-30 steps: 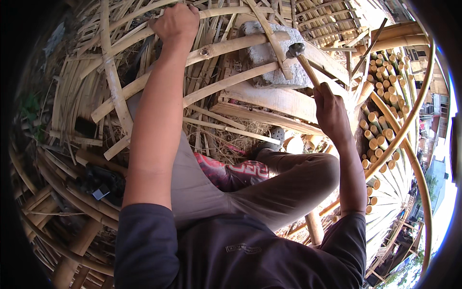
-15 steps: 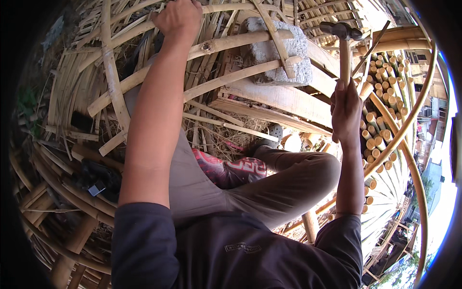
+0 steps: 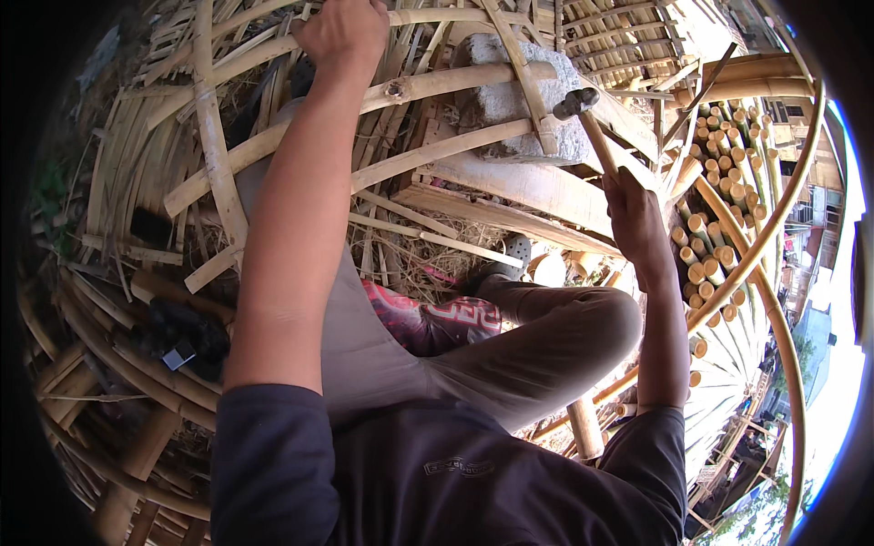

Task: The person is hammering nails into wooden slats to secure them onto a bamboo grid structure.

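Head view: the hammer point(image 3: 583, 114), raised clear of the work half a second earlier, is now lowered, its head just above the bamboo strip point(image 3: 455, 80) crossing the grey concrete block point(image 3: 510, 100). The right hand point(image 3: 635, 207) is clenched round the wooden handle. The left hand point(image 3: 344, 32) stays clamped on the strip's upper end. Count: one hammer, one block, two hands; bamboo strips too many to count
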Demonstrator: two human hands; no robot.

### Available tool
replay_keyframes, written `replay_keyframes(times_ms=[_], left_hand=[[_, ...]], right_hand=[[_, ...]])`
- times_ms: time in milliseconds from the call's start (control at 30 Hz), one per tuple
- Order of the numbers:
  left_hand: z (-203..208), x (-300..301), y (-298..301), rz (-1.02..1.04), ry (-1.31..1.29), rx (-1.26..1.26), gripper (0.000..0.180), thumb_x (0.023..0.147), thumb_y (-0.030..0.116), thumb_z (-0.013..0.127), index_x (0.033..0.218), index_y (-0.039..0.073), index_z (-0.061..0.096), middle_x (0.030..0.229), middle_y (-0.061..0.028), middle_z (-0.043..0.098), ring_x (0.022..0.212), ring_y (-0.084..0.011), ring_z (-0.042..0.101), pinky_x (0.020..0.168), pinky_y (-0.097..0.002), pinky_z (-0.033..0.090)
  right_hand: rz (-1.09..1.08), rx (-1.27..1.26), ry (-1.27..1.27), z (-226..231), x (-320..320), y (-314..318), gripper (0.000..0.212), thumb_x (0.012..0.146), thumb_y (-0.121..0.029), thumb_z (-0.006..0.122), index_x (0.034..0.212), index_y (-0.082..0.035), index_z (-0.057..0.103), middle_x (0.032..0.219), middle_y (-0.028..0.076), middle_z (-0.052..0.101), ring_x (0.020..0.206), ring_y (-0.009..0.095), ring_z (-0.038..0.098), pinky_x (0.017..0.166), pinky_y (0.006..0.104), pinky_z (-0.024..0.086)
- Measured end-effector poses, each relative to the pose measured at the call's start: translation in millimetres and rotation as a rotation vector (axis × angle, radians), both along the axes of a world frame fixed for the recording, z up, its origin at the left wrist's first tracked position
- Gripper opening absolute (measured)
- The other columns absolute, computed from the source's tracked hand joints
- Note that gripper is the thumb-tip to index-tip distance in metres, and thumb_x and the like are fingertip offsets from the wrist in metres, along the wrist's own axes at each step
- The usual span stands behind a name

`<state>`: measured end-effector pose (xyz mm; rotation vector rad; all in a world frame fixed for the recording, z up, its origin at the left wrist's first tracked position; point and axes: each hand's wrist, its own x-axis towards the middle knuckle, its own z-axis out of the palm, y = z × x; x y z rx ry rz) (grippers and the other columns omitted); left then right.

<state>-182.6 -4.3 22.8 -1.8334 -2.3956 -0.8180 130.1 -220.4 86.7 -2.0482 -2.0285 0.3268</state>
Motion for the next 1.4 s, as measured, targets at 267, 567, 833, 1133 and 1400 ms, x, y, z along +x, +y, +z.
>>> replay_keyframes(times_ms=[267,567,833,1133,1400], left_hand=[[-17,-8,15,-0.090,0.045,-0.098,0.043,0.093,0.048,0.051,0.095,0.012,0.074,0.093,-0.0163,0.073,0.091,-0.0352,0.070,0.088,-0.0523,0.049],[30,-5,4,-0.122,0.064,-0.144,0.045,0.092,0.048,0.054,0.095,0.008,0.074,0.098,-0.0198,0.072,0.095,-0.0377,0.069,0.086,-0.0478,0.052],[44,10,-7,-0.176,0.078,-0.120,0.046,0.091,0.046,0.051,0.095,0.006,0.074,0.096,-0.0215,0.072,0.094,-0.0394,0.069,0.086,-0.0497,0.052],[29,24,-44,-0.171,0.129,-0.138,0.041,0.090,0.041,0.057,0.091,0.004,0.075,0.091,-0.0201,0.072,0.088,-0.0367,0.071,0.078,-0.0469,0.056],[19,26,-40,-0.105,0.101,-0.192,0.044,0.092,0.045,0.053,0.093,0.007,0.074,0.094,-0.0184,0.073,0.089,-0.0360,0.071,0.085,-0.0500,0.053]], right_hand=[[-0.254,0.248,0.407,-16,-1,-16,0.036,0.105,-0.030,0.044,0.084,-0.001,0.049,0.057,0.007,0.050,0.047,0.013,0.045,0.047,0.0326,0.037],[-0.396,0.246,0.971,-23,31,-8,0.037,0.107,-0.034,0.040,0.083,-0.006,0.045,0.062,-0.003,0.042,0.047,0.005,0.040,0.042,0.0247,0.035],[-0.415,0.382,0.994,-28,42,-8,0.033,0.108,-0.034,0.038,0.084,-0.012,0.041,0.061,-0.006,0.037,0.043,0.003,0.030,0.038,0.0218,0.025],[-0.425,0.376,0.908,-21,44,-22,0.036,0.107,-0.032,0.040,0.083,-0.006,0.046,0.060,-0.001,0.044,0.047,0.007,0.040,0.043,0.0268,0.035],[-0.430,0.333,0.850,-23,45,-19,0.037,0.106,-0.032,0.043,0.082,-0.003,0.048,0.058,0.000,0.045,0.048,0.009,0.043,0.046,0.0301,0.038]])
